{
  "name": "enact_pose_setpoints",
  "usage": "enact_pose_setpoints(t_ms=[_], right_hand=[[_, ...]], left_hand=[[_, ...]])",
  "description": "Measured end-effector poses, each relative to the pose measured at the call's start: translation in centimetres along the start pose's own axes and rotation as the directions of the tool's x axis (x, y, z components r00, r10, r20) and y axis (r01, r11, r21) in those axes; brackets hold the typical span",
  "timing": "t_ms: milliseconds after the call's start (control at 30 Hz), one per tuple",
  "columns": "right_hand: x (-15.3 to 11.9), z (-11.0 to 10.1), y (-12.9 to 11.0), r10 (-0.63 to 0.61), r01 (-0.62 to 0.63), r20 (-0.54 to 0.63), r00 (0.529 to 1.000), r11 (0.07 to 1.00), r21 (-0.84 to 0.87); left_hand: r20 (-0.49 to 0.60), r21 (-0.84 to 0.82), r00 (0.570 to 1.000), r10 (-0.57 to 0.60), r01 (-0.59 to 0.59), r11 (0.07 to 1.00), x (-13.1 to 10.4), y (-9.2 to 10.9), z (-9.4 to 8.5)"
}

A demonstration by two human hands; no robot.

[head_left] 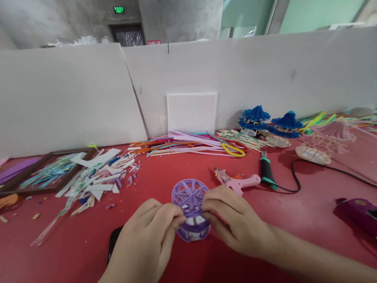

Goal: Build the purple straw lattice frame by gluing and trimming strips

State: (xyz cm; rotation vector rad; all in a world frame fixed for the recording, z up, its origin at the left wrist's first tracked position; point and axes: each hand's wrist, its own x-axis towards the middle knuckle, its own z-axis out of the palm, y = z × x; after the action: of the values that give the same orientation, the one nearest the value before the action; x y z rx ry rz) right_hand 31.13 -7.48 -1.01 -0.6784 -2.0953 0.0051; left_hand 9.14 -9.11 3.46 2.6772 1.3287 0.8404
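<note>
A small round purple model [190, 194] with a spoked, wheel-like top stands between my hands, over the red table. Its lower part shows a pale round base with a purple rim and short posts. My left hand [150, 237] pinches its left side with thumb and forefinger. On the opposite side, my right hand [235, 221] grips the edge in the same way. My fingertips hide both side edges of the model. Just beyond my right hand lies a pink glue gun [245, 182].
A green-and-black handled tool [267, 172] trails a black cord. Yellow-handled scissors [233, 150] rest by coloured strips [182, 144]. Blue roofed models [254, 120] stand back right, a purple power strip [374, 222] front right. Left are paper scraps [99, 180] and a brown frame [44, 189].
</note>
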Motion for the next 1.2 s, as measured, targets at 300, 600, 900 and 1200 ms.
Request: enact_pose_setpoints(t_ms=[300,600,900,1200], right_hand=[[-0.1,0.2,0.6,0.017,-0.016,-0.014,1.000,0.999,0.039],[-0.1,0.1,0.8,-0.004,0.006,-0.030,1.000,0.999,0.038],[0.2,-0.3,0.9,0.001,-0.001,-0.001,1.000,0.998,0.067],[1.2,-0.3,0.0,0.100,-0.103,0.024,0.995,0.979,0.174]], left_hand=[[0.003,-0.166,0.997,-0.082,0.081,0.983,0.2,-0.7,0.3],[0.005,-0.119,0.998,0.056,-0.055,0.991,0.5,-0.9,0.2],[0.166,-0.066,0.975,-0.150,0.162,0.984,1.1,-0.4,0.0],[0.206,-0.156,0.958,-0.198,0.232,0.960,1.2,-0.6,0.3]])
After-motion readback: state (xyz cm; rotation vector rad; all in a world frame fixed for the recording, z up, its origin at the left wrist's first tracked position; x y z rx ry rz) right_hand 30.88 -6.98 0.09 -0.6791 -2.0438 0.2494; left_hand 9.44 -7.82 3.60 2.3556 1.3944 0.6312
